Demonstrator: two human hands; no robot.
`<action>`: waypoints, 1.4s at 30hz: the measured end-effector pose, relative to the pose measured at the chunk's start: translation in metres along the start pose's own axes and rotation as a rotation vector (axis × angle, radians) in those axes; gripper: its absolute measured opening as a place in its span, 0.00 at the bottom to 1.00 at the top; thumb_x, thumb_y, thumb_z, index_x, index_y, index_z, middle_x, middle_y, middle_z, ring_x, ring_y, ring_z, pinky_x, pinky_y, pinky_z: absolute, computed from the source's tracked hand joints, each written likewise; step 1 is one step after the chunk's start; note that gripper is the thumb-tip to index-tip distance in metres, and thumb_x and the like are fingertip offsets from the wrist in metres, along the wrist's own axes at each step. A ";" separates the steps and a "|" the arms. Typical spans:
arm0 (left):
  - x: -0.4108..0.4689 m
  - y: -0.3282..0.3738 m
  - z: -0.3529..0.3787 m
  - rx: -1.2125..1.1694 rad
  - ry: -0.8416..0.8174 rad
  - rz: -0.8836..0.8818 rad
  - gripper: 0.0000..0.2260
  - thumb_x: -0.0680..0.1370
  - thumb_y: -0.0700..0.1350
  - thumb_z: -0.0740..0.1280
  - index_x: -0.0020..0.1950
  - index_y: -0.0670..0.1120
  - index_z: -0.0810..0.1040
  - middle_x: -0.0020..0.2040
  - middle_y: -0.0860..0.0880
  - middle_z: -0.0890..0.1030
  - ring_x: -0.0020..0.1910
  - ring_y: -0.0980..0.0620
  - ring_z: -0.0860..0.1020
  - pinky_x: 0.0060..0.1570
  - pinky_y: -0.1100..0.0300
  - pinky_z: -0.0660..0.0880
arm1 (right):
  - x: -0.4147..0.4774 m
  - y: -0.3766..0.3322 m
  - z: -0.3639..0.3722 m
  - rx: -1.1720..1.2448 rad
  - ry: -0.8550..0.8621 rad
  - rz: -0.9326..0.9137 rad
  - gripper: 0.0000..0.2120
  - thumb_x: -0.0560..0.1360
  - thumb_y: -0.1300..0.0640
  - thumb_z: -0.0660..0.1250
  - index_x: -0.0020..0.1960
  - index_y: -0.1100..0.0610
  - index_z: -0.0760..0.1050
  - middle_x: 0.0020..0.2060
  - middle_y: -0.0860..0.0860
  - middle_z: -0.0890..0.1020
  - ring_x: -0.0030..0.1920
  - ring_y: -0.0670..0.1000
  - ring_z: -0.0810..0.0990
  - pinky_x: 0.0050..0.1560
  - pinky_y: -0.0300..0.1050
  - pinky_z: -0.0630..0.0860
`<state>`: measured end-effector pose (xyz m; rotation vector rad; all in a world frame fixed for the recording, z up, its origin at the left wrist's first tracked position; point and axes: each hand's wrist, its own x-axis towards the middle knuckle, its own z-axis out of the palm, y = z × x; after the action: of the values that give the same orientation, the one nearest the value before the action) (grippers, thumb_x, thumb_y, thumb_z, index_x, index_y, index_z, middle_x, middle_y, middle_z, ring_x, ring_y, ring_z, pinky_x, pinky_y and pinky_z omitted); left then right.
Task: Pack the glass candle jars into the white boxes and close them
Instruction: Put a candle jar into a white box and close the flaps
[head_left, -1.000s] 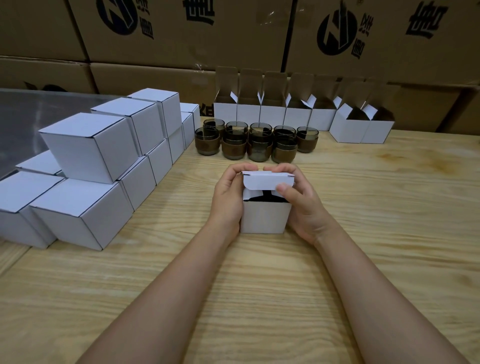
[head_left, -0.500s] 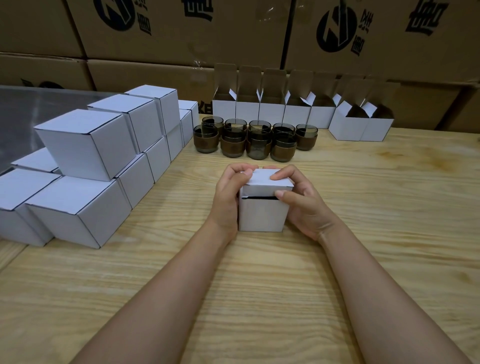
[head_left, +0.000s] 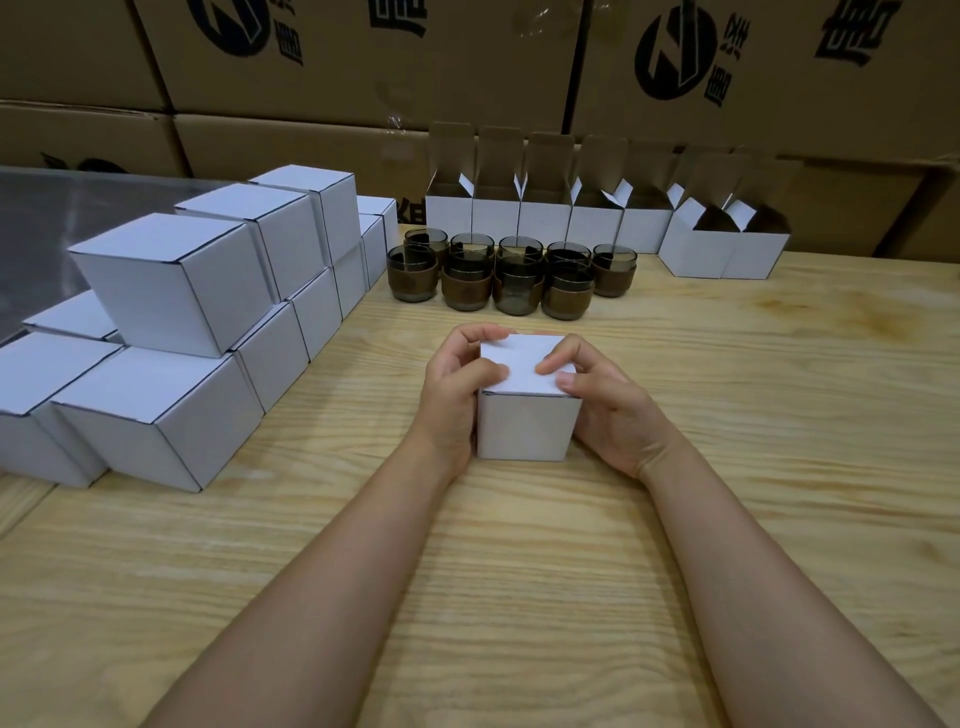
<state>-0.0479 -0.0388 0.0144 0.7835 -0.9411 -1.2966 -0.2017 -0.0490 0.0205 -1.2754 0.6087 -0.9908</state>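
A small white box (head_left: 525, 426) stands on the wooden table (head_left: 727, 415) in front of me, its lid flat on top. My left hand (head_left: 454, 395) grips its left side, thumb pressing on the lid. My right hand (head_left: 610, 410) grips the right side, forefinger and thumb on the lid. Whatever is inside the box is hidden. Several dark glass candle jars (head_left: 511, 278) with brown bands stand in a cluster behind it. A row of several open white boxes (head_left: 550, 218) with raised flaps lines the back.
A stepped stack of several closed white boxes (head_left: 171, 332) fills the left of the table. Two more open boxes (head_left: 722, 249) sit at the back right. Large brown cartons (head_left: 467, 62) form a wall behind. Bare wood lies to the right and near me.
The lid of the box in my hands has gone from raised, with a dark gap under it, to flat and shut. My fingers have moved onto the lid.
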 end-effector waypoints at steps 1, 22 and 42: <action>0.000 0.000 -0.001 0.002 -0.001 -0.004 0.12 0.63 0.38 0.63 0.45 0.47 0.75 0.43 0.48 0.79 0.40 0.49 0.77 0.36 0.59 0.75 | 0.000 0.001 -0.001 -0.014 -0.008 0.000 0.07 0.68 0.61 0.61 0.39 0.52 0.77 0.50 0.54 0.78 0.49 0.52 0.77 0.45 0.44 0.72; -0.047 0.026 -0.021 1.132 0.271 0.380 0.28 0.65 0.55 0.75 0.64 0.55 0.73 0.60 0.52 0.69 0.61 0.53 0.70 0.57 0.59 0.70 | 0.017 0.017 -0.005 -0.089 0.065 -0.017 0.38 0.70 0.34 0.56 0.75 0.37 0.42 0.66 0.48 0.74 0.66 0.50 0.75 0.68 0.49 0.67; -0.094 0.154 -0.161 1.055 0.593 0.634 0.19 0.65 0.57 0.71 0.55 0.64 0.72 0.63 0.40 0.70 0.61 0.49 0.73 0.61 0.45 0.72 | 0.022 0.019 -0.013 -0.087 0.081 0.063 0.30 0.74 0.36 0.51 0.71 0.51 0.64 0.61 0.54 0.80 0.63 0.53 0.77 0.62 0.49 0.71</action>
<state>0.1617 0.0687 0.0710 1.4058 -1.2117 0.0907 -0.1970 -0.0752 0.0019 -1.2896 0.7577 -0.9756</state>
